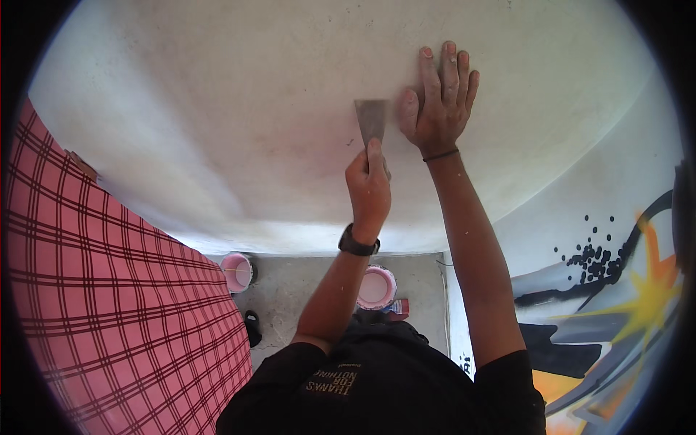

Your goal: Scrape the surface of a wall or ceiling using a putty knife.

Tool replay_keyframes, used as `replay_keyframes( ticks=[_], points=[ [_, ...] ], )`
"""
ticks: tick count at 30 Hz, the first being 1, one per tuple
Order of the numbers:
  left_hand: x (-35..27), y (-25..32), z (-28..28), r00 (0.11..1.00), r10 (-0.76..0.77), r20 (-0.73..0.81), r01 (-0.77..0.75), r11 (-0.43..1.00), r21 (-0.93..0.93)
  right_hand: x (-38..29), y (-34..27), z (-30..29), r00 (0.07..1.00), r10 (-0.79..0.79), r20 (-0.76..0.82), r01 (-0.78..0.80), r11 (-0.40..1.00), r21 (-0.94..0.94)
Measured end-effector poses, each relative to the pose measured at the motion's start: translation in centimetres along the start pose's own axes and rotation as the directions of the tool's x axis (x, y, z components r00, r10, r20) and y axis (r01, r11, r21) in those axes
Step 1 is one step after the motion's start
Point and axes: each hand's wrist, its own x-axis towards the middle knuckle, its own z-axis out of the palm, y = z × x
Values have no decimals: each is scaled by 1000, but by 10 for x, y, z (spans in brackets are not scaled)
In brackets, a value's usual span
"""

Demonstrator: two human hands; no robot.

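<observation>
My left hand (370, 182) grips a putty knife (371, 117) by its handle, with the thumb along the tool. The blade points up over the pale wall (261, 70); whether its edge touches the surface I cannot tell. To the right, my right hand (441, 106) rests against the same wall, fingers upward and thumb out to the side. It holds nothing, and whitish dust coats its fingers. Around the knife the wall shows a faint pinkish patch (315, 141) and a small dark mark (350, 142).
Pink plaid cloth (125, 261) covers the left side. On the concrete floor (293, 280) stand a pink bucket (237, 272) and a pink-rimmed round container (376, 287), with a red packet (401, 308) beside it. A black sandal (253, 328) lies near the cloth. Graffiti marks the right wall (587, 304).
</observation>
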Motion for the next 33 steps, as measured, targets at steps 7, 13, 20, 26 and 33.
replay_keyframes(
  ticks=[7,13,20,26,33],
  points=[
    [-2,-4,-9,999,27,-33,-27,1000,-8,3,-18,2,999,-5,52,6,1000,-11],
    [-6,10,-11,995,-77,-61,72,994,-80,8,-23,6,998,-12,59,13,1000,-17],
    [4,9,-24,999,-12,-38,9,997,-82,10,-32,11,999,-17,40,17,1000,8],
    [2,8,-24,998,-57,-14,55,993,-100,10,-31,9,999,-5,37,4,1000,21],
    [11,10,-26,998,-64,19,66,991,-114,11,-26,10,1000,-18,24,17,1000,26]
  ],
)
